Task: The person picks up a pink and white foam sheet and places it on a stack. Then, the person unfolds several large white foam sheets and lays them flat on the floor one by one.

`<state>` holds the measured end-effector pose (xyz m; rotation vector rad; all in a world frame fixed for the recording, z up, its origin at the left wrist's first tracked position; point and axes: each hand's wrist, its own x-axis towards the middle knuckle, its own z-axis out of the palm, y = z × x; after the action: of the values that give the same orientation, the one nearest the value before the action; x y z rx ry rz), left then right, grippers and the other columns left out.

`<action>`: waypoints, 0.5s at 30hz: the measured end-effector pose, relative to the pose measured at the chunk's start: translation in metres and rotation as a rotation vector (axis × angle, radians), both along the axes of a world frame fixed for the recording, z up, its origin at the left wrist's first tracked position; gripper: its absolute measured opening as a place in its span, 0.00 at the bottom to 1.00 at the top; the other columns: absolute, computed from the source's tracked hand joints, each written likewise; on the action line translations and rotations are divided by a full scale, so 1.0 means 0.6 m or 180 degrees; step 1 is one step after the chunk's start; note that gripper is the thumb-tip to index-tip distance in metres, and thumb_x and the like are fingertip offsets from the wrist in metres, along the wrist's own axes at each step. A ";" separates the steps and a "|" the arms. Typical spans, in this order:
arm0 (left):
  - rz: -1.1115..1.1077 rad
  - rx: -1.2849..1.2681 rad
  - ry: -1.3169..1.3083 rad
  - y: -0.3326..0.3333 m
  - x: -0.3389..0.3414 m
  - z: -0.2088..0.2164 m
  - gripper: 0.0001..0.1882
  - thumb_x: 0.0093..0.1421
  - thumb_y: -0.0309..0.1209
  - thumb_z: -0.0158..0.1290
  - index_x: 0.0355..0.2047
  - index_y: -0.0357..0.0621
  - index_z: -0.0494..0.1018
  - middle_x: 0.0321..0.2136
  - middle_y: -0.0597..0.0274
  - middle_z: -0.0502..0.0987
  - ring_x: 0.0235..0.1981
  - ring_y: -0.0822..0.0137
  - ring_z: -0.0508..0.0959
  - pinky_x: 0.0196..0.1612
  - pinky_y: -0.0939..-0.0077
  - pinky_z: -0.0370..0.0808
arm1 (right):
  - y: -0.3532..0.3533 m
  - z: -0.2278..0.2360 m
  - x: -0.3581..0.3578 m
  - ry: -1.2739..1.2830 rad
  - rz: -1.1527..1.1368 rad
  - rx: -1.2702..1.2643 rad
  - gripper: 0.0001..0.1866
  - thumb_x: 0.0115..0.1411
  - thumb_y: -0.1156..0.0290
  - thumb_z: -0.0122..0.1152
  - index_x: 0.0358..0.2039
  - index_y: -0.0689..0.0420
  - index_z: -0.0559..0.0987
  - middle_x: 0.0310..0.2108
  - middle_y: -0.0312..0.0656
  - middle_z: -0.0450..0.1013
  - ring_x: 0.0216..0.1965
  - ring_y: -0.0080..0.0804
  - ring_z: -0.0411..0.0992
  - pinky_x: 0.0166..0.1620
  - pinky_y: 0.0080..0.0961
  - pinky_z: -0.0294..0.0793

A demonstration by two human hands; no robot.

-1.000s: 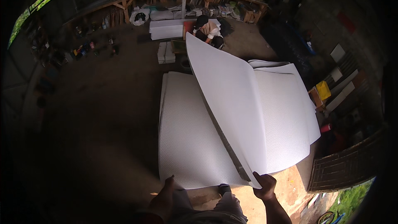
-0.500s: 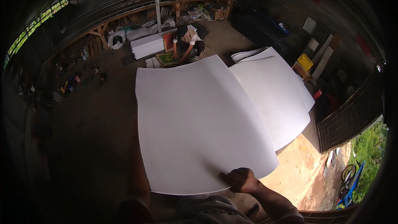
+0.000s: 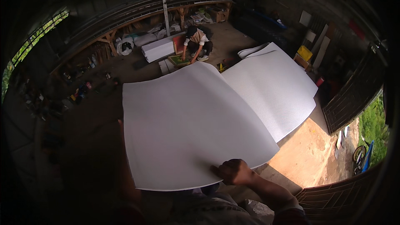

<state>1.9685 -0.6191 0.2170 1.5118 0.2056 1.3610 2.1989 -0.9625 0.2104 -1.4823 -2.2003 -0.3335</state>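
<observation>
A large white sheet (image 3: 187,129), slightly curved, is held up in front of me. My right hand (image 3: 234,171) is closed on its near edge, right of the middle, with the knuckles on top. Along the sheet's left edge, my left hand (image 3: 121,128) grips the side in deep shadow; most of its fingers are hidden by the sheet and the dark. Beyond the right edge of this sheet lie more white textured sheets (image 3: 275,87), stacked and partly covered by it, with a curled far end.
A person (image 3: 197,43) crouches beyond the sheet, hands on a green-faced frame (image 3: 179,60). Beside them is a white stack (image 3: 158,50). A metal post (image 3: 164,6) stands behind. Bottles and small items lie at left; a dark door (image 3: 354,100) stands at right beside sunlit floor.
The large sheet has shifted left in view and its far edge has dropped lower, both hands moving with it. My view has turned slightly; the crouching person appears farther right.
</observation>
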 end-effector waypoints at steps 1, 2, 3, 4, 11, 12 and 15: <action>0.0250 0.0311 0.0080 -0.018 -0.064 0.022 0.63 0.48 0.64 0.65 0.71 0.39 0.47 0.71 0.44 0.50 0.69 0.42 0.57 0.67 0.41 0.60 | 0.028 0.003 -0.036 0.0037 0.0130 0.0161 0.25 0.41 0.72 0.63 0.44 0.58 0.83 0.27 0.33 0.74 0.26 0.28 0.75 0.25 0.26 0.75; 0.0385 0.0560 0.0138 -0.033 -0.109 0.013 0.64 0.47 0.63 0.66 0.71 0.39 0.47 0.71 0.44 0.50 0.69 0.42 0.57 0.67 0.41 0.60 | 0.048 -0.003 -0.075 0.0043 0.0146 0.0235 0.25 0.41 0.72 0.63 0.44 0.58 0.83 0.27 0.32 0.74 0.26 0.28 0.75 0.25 0.26 0.75; 0.0481 0.0787 0.0173 -0.047 -0.146 -0.003 0.64 0.47 0.63 0.67 0.71 0.39 0.47 0.71 0.44 0.50 0.69 0.42 0.57 0.67 0.41 0.60 | 0.065 -0.010 -0.116 0.0049 0.0123 0.0278 0.24 0.41 0.71 0.63 0.44 0.58 0.83 0.28 0.32 0.74 0.26 0.28 0.75 0.25 0.27 0.76; 0.0478 0.0949 0.0129 -0.057 -0.167 -0.030 0.65 0.46 0.63 0.68 0.71 0.39 0.47 0.71 0.44 0.50 0.69 0.42 0.57 0.67 0.42 0.60 | 0.078 -0.014 -0.150 0.0044 0.0004 0.0337 0.25 0.41 0.71 0.63 0.44 0.59 0.83 0.27 0.32 0.74 0.25 0.28 0.75 0.25 0.28 0.76; 0.1124 0.1683 0.0517 0.026 -0.423 -0.056 0.57 0.48 0.48 0.73 0.69 0.40 0.53 0.68 0.45 0.57 0.68 0.47 0.62 0.68 0.49 0.60 | 0.206 -0.086 -0.371 0.0366 -0.0458 -0.0019 0.31 0.43 0.68 0.67 0.52 0.56 0.79 0.31 0.36 0.73 0.29 0.34 0.76 0.29 0.33 0.76; 0.1056 0.1468 0.1149 0.060 -0.469 -0.070 0.53 0.46 0.43 0.73 0.67 0.42 0.56 0.66 0.47 0.60 0.67 0.48 0.64 0.67 0.50 0.62 | 0.210 -0.090 -0.401 0.0560 -0.0521 -0.0069 0.30 0.42 0.69 0.68 0.51 0.55 0.80 0.30 0.36 0.73 0.29 0.36 0.76 0.30 0.34 0.76; 0.0589 0.0998 0.2676 0.158 -0.546 -0.106 0.33 0.43 0.21 0.66 0.52 0.45 0.72 0.52 0.53 0.76 0.57 0.52 0.74 0.65 0.55 0.66 | 0.195 -0.156 -0.456 0.0513 -0.0960 -0.0106 0.27 0.42 0.70 0.68 0.48 0.52 0.82 0.28 0.35 0.73 0.29 0.36 0.76 0.30 0.34 0.77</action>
<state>1.6412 -0.5244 0.1534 2.3186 0.6920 0.8363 1.9253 -0.8456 0.1165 -1.7963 -1.8671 -0.2642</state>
